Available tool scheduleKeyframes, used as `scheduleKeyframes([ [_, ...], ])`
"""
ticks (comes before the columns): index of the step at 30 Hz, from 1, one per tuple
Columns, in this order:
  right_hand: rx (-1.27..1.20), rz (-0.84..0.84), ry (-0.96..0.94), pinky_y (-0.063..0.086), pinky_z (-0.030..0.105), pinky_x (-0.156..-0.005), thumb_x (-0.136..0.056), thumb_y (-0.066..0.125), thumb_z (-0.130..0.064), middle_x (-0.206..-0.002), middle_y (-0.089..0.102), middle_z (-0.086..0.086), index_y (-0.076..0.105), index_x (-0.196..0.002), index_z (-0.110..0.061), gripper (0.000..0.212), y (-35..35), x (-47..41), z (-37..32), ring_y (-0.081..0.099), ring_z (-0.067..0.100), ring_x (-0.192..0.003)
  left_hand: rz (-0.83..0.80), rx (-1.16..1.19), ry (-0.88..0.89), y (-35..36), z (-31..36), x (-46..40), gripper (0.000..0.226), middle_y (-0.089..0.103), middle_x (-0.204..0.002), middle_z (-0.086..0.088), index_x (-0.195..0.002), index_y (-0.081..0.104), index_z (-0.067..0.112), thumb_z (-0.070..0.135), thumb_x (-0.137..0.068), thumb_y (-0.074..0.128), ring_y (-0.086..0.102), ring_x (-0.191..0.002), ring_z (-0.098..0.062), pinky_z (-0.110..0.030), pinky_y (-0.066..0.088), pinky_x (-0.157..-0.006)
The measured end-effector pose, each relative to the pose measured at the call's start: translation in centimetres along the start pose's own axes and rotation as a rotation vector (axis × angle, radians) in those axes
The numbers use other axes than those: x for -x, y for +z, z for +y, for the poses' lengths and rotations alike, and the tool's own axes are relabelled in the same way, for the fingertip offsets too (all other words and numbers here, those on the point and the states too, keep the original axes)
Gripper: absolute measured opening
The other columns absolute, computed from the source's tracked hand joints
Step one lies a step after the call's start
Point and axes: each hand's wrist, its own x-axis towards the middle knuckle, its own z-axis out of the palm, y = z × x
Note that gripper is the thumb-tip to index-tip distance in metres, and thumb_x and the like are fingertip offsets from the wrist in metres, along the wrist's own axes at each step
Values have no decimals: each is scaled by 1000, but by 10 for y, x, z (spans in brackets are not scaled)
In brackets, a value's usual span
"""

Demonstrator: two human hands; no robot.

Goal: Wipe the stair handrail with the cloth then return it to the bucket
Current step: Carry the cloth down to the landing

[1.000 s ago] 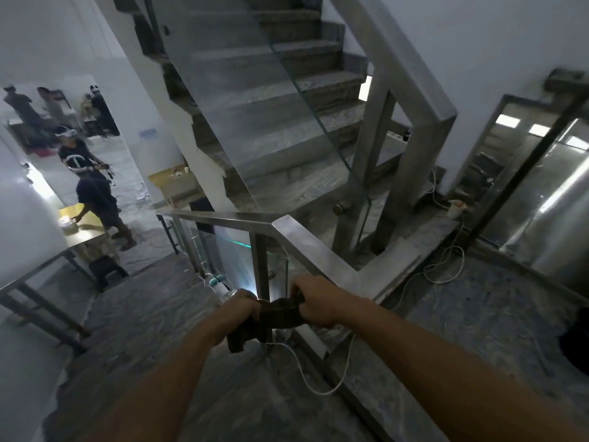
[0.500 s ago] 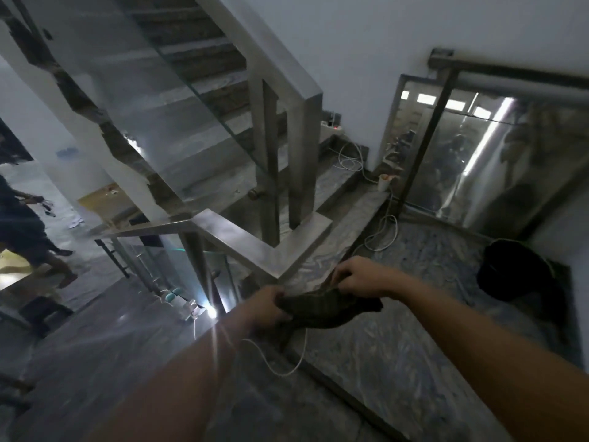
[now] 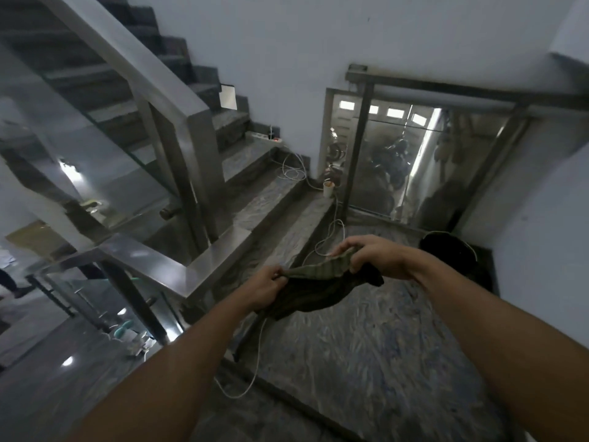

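Observation:
A dark, striped cloth point(image 3: 314, 287) hangs in the air between both hands, above the stone landing. My left hand point(image 3: 264, 287) pinches its left end and my right hand point(image 3: 371, 255) grips its upper right end. The steel handrail point(image 3: 149, 261) runs flat to the left of my hands, then turns at a corner and climbs with the stairs point(image 3: 140, 63). The cloth is off the rail, to its right. A dark bucket point(image 3: 447, 250) stands on the floor at the right, partly hidden behind my right forearm.
White cables point(image 3: 322, 242) trail across the landing and step from a power strip point(image 3: 266, 137). A small white cup point(image 3: 328, 189) sits by a glass door with a metal frame point(image 3: 357, 145). Glass panels fill the railing; a lower floor shows at left.
My view has swung right, bringing the bucket into sight. Both hands carried the cloth off the handrail and to the right, and they now hold it spread farther apart.

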Motion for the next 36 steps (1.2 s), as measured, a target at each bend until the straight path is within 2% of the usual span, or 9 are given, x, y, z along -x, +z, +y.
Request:
scheduleKeyframes([
  [3, -29, 118, -20, 52, 32, -75, -87, 55, -6, -111, 64, 18, 68, -103, -9, 20, -22, -6, 3, 64, 24, -94, 9, 35, 21, 5, 16, -17, 17, 61, -112, -14, -107, 58, 11, 22, -95, 52, 58, -103, -27, -44, 48, -94],
  [6, -3, 226, -44, 54, 34, -78, -90, 60, -17, -99, 69, 13, 70, -96, -11, 14, -49, -18, 8, 67, 21, -85, -89, 67, 17, 2, 30, -39, 45, 64, -114, -5, -109, 60, 23, 45, -72, 73, 61, -107, -22, -45, 49, -97],
  [9, 4, 296, -44, 53, 37, -78, -91, 61, -28, -93, 69, 13, 68, -96, -9, 21, -81, -35, 13, 66, 22, -81, -119, -54, 45, 1, 42, -74, 56, 62, -113, 0, -112, 57, 26, 31, -63, 84, 60, -107, -19, -43, 50, -98],
  [14, 49, 396, -40, 53, 35, -70, -89, 61, -41, -83, 69, 7, 67, -84, -17, 25, -143, -77, 19, 68, 23, -81, -135, -67, 74, -7, 69, -159, 44, 57, -115, -2, -114, 55, 24, 9, -77, 72, 57, -110, -20, -39, 51, -96],
  [22, 68, 552, -4, 54, 43, -82, -85, 58, -55, -81, 72, 6, 68, -79, -13, 43, -259, -157, 18, 68, 22, -80, -169, -47, 128, -42, 138, -318, 11, 64, -99, -3, -98, 61, 22, 16, -88, 59, 63, -88, -14, -28, 53, -75],
  [26, 61, 520, 42, 51, 33, -76, -68, 60, -71, -75, 70, -6, 67, -75, -19, 53, -311, -171, -3, 66, 14, -77, -183, -145, 160, -67, 195, -378, 17, 62, -91, -9, -97, 65, 10, 15, -94, 48, 61, -92, -24, -34, 49, -80],
  [29, 8, 451, 49, 52, 26, -79, -69, 84, -33, -91, 74, -1, 67, -94, -17, 34, -347, -166, -18, 69, 13, -87, -157, -219, 221, -77, 234, -416, 19, 62, -97, -6, -105, 64, 12, 17, -94, 50, 60, -99, -24, -33, 48, -85],
  [31, -8, 512, 47, 51, 21, -75, -71, 82, -8, -90, 73, 1, 64, -93, -13, 29, -367, -163, -21, 69, 14, -87, -122, -266, 267, -79, 255, -440, 20, 63, -106, -6, -110, 62, 16, 21, -92, 54, 59, -102, -22, -35, 48, -91],
  [36, -68, 729, 110, 53, 27, -72, -80, 69, 0, -87, 71, 10, 66, -89, -9, 13, -418, -160, -11, 67, 23, -84, -238, -260, 333, -76, 306, -481, 37, 53, -95, 7, -112, 59, 14, 12, -78, 74, 52, -89, -11, -27, 43, -84],
])
